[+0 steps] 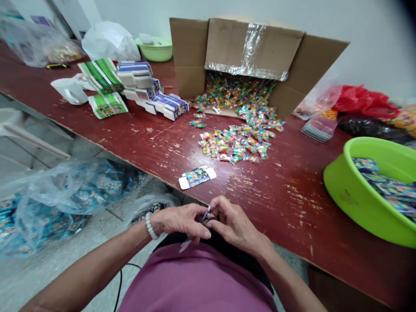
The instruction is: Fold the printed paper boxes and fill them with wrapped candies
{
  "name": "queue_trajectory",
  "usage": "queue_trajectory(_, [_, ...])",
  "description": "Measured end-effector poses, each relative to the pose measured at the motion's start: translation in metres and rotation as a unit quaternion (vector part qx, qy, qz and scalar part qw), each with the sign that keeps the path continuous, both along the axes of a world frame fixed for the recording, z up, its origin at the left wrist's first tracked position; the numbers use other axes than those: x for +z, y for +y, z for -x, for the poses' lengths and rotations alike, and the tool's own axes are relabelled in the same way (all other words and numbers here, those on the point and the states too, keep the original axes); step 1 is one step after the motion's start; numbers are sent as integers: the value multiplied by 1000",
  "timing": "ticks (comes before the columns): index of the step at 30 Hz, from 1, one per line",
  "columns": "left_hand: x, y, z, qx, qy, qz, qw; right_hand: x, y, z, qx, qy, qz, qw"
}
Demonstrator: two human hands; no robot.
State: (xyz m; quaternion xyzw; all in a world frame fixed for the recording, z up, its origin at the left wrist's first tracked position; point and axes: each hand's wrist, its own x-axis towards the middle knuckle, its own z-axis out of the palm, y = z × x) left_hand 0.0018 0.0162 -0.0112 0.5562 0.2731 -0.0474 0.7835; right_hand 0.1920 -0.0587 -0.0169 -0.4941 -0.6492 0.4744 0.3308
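Close to my body, at the table's front edge, my left hand (186, 222) and my right hand (234, 223) are both closed on a small printed carton (205, 215). Fingers cover most of it, so only a purple edge shows, and a pale flap pokes out below my left hand. Just beyond my hands a flat, unfolded small carton (197, 177) with white end flaps lies on the table. Farther back is a loose pile of small clear candy packets (232, 145), many-coloured inside. They spill from an open cardboard box (191, 80) that holds many more.
Banded stacks of flat green cartons (108, 105) and purple cartons (170, 105) lie back left, beside a white mug (69, 92). On the right stands a green basin (344, 190) containing filled-looking cartons. Red plastic bags (360, 100) lie behind it. Plastic bags of blue packs (68, 190) rest on the floor.
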Motion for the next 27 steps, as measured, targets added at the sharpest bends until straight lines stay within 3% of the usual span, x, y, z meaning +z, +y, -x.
queue_trajectory(5, [-5, -5, -1, 95, 2, 34, 995, -1, 2, -2, -26, 30, 14, 999])
queue_trajectory(9, [3, -1, -5, 116, 4, 2, 993, -3, 4, -6, -10, 12, 28, 999])
queue_trajectory(11, [6, 1, -7, 144, 4, -3, 990, -5, 5, -4, -71, 30, 1, 997])
queue_trajectory(14, [6, 2, -9, 210, -11, 7, 978, -10, 9, 1, -232, 58, -72, 968])
queue_trajectory(16, [3, 0, -12, 243, -19, 10, 970, -12, 12, 4, -253, 83, -71, 961])
queue_trajectory(18, [0, -2, -16, 256, -21, 10, 967, -14, 14, 6, -216, 112, -37, 969])
queue_trajectory(21, [-1, -5, -20, 265, -18, -67, 962, -17, 15, 6, -235, 135, -5, 963])
queue_trajectory(24, [-1, -10, -22, 310, -25, -171, 935, -18, 14, 4, -263, 131, 28, 955])
queue_trajectory(27, [-2, -19, -23, 359, -42, -183, 914, -18, 14, 6, -259, 173, 52, 949])
